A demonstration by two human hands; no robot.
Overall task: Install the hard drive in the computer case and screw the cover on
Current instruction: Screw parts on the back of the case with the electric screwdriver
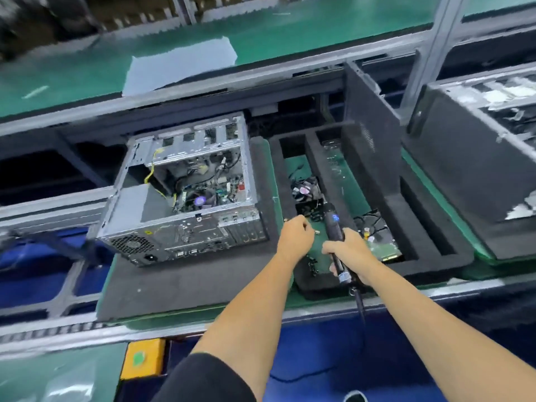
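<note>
Right now the right hand (349, 250) is wrapped tight round the black electric screwdriver (336, 239), gripping it about mid-shaft, so the tool's long axis runs from the cable end near the person's body up and away toward its tip over the foam tray (435, 256). The left hand (295, 236) sits just beside it, to its left, fingers curled in on themselves with the fingertips pinched together; it may have a screw between them, but that is too small to tell. A couple of loose screws (318, 233) lie on the green mat between the two hands.

The hard drive (387, 248) lies flat in the tray's slot just to the right of the right hand, its green board face up, partly tucked under cables. So it is nearest the hand that is already busy with the tool.

The computer case (185, 192) rests on its side on the counter (174, 285), well off to the left of both hands, open side up with its boards and yellow wiring showing. The left hand is the nearer one to it. The cover (371, 134) appears to be the dark panel propped upright behind the tray.

My guess is the drive must travel leftward, across both hands, to reach the case.
</note>
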